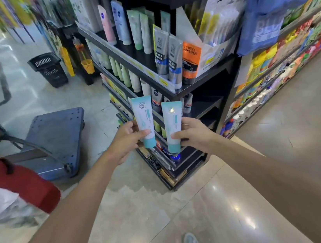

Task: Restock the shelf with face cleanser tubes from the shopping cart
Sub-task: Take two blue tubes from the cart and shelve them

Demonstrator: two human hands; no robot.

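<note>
The left hand is gripping one face cleanser tube low on its body, thumb across the front and fingers curled behind, cap end pointing down. The right hand is gripping a second tube the same way, thumb pressing the front near the teal cap. Both tubes are being held upright, side by side and just apart, out in front of the corner of the black shelf unit.

Judging from this, the task is sitting mid-cycle: two tubes are out of the cart and in the grips, but neither is touching a shelf yet. Pale green and white tubes are already standing in rows on the upper shelf, with grey men's tubes and an orange tube at the corner. Lower shelves on the right face are looking dark and partly bare, so placing these two and fetching more is probably what is remaining.

Much is hard to read. The shopping cart is not clearly showing; a blue flat trolley is lying to the left, and a red and white shape at the left edge is being cut off, so how many tubes are waiting cannot be told. The held tubes are hiding the shelf row directly behind them, and their printed text is too small to make out. A black basket is standing on the floor farther back, its contents not visible. The far aisles are blurring.
</note>
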